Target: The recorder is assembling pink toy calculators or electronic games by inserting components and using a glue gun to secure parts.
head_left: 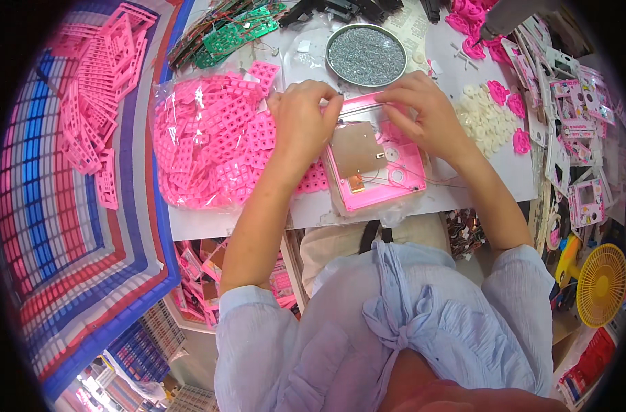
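Note:
An open pink plastic casing lies near the table's front edge, on a clear plastic bag. Inside it are a brown board, thin wires and round openings. A thin silvery rod runs along its far side. My left hand is closed at the far left corner, thumb and forefinger pressed in close to the casing. My right hand bends over the far right corner, its fingers curled on the edge. The fingertips partly hide what they pinch there.
A round tin of small metal screws stands just beyond the casing. To the left lies a bag of pink keypad pieces, with green circuit boards behind. White plastic parts lie right; a yellow fan is at far right.

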